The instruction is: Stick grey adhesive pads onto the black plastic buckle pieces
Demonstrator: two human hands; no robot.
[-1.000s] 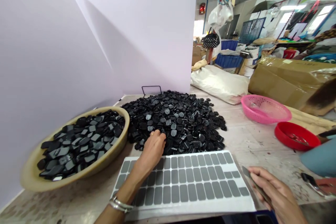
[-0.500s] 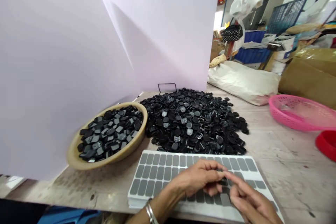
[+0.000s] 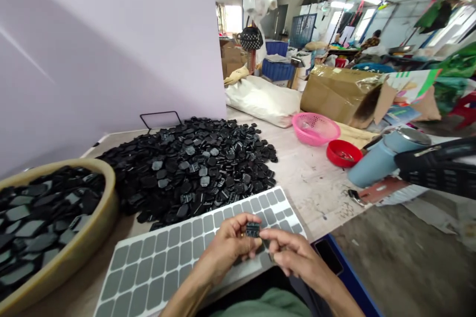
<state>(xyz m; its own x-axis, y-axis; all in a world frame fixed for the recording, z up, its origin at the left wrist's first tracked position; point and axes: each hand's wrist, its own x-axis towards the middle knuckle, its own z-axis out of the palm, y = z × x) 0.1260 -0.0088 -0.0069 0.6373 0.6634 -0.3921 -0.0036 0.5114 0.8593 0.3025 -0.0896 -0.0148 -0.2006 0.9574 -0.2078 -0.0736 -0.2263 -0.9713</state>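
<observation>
Hands over a sheet of grey patches, with clock directions taken from the held piece as centre. The left hand (image 3: 234, 237) is partly closed, thumb and index finger pinching a small black piece (image 3: 253, 229), its ridged side showing; the remaining fingers curl beneath. The right hand (image 3: 293, 252) is half open: the index finger extends to the piece's edge at 3 o'clock, the other fingers bent inward. A grey patch (image 3: 265, 260) lies by these bent fingers at 5 o'clock; whether they grip it cannot be told. The patterned sheet (image 3: 171, 262) lies beneath the hands, extending towards 8 o'clock. A heap of black pieces (image 3: 193, 163) lies at 10 o'clock, just beside the sheet; a beige basin (image 3: 110, 193) of similar pieces, at 9; a pink basket (image 3: 316, 131), at 1; a red bowl (image 3: 344, 154), at 2.
</observation>
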